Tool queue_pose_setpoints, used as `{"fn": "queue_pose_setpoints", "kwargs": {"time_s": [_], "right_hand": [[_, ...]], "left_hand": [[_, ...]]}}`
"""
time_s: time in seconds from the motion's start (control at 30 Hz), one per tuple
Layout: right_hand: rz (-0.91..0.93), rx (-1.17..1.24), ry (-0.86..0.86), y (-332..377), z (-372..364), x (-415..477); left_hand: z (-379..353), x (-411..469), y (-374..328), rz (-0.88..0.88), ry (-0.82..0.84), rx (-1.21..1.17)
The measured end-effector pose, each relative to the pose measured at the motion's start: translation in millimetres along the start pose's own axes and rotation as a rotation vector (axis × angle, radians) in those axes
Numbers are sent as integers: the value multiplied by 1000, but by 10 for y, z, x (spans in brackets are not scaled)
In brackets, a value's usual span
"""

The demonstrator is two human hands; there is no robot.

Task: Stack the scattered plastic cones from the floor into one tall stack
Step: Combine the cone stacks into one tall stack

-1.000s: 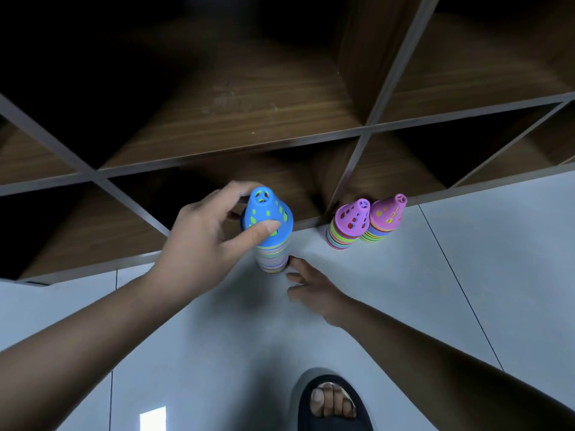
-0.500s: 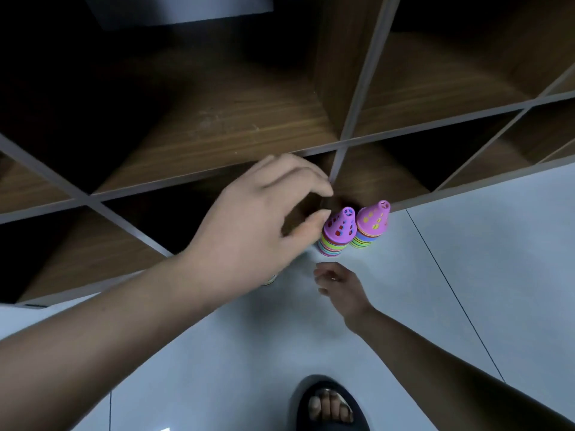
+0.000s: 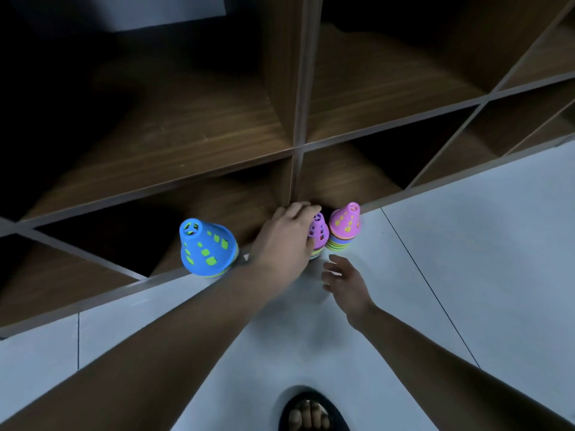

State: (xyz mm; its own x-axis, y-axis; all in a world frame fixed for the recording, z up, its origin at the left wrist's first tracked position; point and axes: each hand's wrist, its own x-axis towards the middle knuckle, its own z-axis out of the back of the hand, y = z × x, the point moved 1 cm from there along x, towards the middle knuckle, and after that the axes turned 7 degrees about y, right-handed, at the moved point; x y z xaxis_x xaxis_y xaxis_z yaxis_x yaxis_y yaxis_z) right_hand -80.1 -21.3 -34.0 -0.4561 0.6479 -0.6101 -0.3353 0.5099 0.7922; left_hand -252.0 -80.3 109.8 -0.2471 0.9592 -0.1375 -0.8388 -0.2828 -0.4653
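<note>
Three stacks of perforated plastic cones stand on the pale floor along the foot of a wooden shelf. The left stack is topped by a blue cone (image 3: 207, 247) with green spots. My left hand (image 3: 287, 236) curls round the middle stack, topped by a purple cone (image 3: 319, 232), and hides most of it. Just right of it stands a stack topped by a pink cone (image 3: 345, 223) over striped rims. My right hand (image 3: 345, 278) hovers low over the floor in front of these two stacks, fingers relaxed and spread, holding nothing.
A dark wooden cubby shelf (image 3: 292, 150) with metal-edged dividers fills the upper half of the view; its base rail runs right behind the cones. Pale floor tiles (image 3: 466, 259) stretch to the right and front. My sandalled foot (image 3: 306, 412) is at the bottom centre.
My left hand has let go of the blue-topped stack and moved right onto the purple-topped stack. My right hand has shifted right and stays in front of it. The view has swung.
</note>
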Motion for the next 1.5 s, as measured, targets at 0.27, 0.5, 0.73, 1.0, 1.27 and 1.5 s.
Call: {"fn": "queue_pose_setpoints", "kwargs": {"time_s": [0.27,0.5,0.73,1.0,1.27,1.5], "right_hand": [[9,-125,105,102,-29,162],[-10,-34,191,278,-140,236],[-62,-72,242,310,-90,81],[7,-90,286,861,-88,-573],[137,-1,324,1734,-432,-1528],[152,-92,276,2572,-925,-1999]], "left_hand": [[-176,-86,85,69,10,128],[-236,-281,138,170,-64,-16],[-159,-475,-24,182,-47,-33],[669,-820,-424,30,-176,40],[1828,-1328,-827,-78,-344,-25],[2545,-1689,-802,10,-602,-105]]}}
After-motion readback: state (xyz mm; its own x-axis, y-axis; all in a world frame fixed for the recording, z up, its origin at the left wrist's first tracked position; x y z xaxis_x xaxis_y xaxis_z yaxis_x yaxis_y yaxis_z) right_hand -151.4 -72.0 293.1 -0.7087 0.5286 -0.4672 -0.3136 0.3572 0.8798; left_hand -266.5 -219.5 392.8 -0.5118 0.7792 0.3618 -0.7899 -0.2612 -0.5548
